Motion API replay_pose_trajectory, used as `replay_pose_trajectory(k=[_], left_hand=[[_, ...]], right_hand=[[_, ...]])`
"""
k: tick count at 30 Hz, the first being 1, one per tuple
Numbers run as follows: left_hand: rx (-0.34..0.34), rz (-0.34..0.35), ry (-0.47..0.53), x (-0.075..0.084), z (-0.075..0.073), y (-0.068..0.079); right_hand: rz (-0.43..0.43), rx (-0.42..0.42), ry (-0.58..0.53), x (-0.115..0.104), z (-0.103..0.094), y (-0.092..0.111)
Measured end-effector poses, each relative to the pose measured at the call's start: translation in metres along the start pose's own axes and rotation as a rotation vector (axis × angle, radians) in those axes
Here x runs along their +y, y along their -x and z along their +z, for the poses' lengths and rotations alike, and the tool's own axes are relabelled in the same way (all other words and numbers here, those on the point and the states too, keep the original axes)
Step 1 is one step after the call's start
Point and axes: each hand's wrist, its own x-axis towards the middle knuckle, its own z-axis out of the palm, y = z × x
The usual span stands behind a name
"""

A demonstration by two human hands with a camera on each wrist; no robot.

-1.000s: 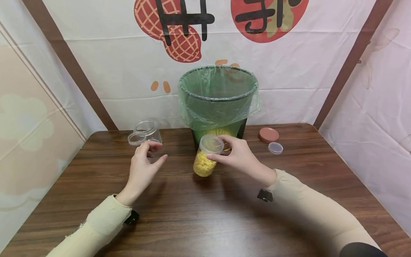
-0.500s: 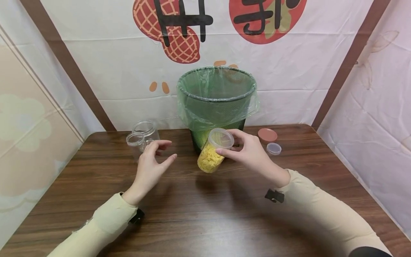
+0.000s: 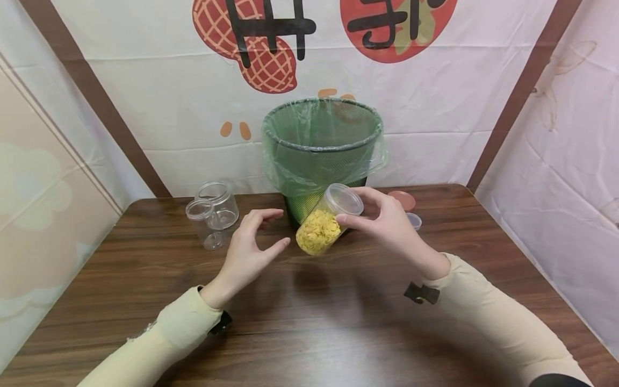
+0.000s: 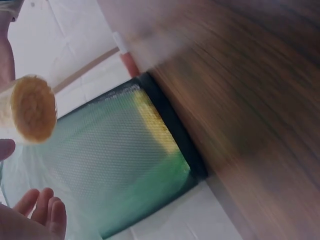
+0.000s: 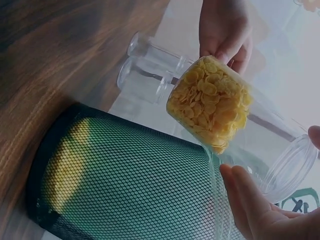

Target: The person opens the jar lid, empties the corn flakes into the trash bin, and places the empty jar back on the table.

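Yellow flakes (image 3: pixel 316 234) fill the lower part of the clear jar (image 3: pixel 331 208), which your right hand (image 3: pixel 387 219) grips near the rim. It hangs above the table (image 3: pixel 309 322), just in front of the bin (image 5: pixel 140 170). Its long axis slants, the base tipping toward your left hand (image 3: pixel 247 250). That hand is just beside it, thumb and fingers wide apart, holding nothing.

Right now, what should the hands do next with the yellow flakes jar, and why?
Perhaps bring the left hand in to steady the jar: it's tilted above the table, only the right hand holds it, and the left is close by.
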Motion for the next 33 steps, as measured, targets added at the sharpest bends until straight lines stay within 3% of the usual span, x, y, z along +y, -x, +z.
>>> replay_pose_trajectory(k=[7,15,19,26,33], left_hand=[[-0.067,0.05,0.051,0.008,0.006,0.0],[-0.155,0.095,0.079,0.017,0.018,-0.004],[-0.17,0.063,0.066,0.022,0.024,-0.007],[-0.194,-0.054,0.036,0.031,0.031,-0.009],[-0.168,-0.043,0.002,0.031,0.031,-0.01]], right_hand=[[0.065,-0.018,-0.074,-0.002,-0.006,0.0],[0.096,-0.033,-0.076,-0.002,-0.009,-0.002],[0.103,-0.048,-0.095,-0.003,-0.008,-0.003],[0.105,-0.085,-0.182,-0.003,-0.005,-0.002],[0.12,-0.121,-0.318,0.002,-0.003,-0.002]])
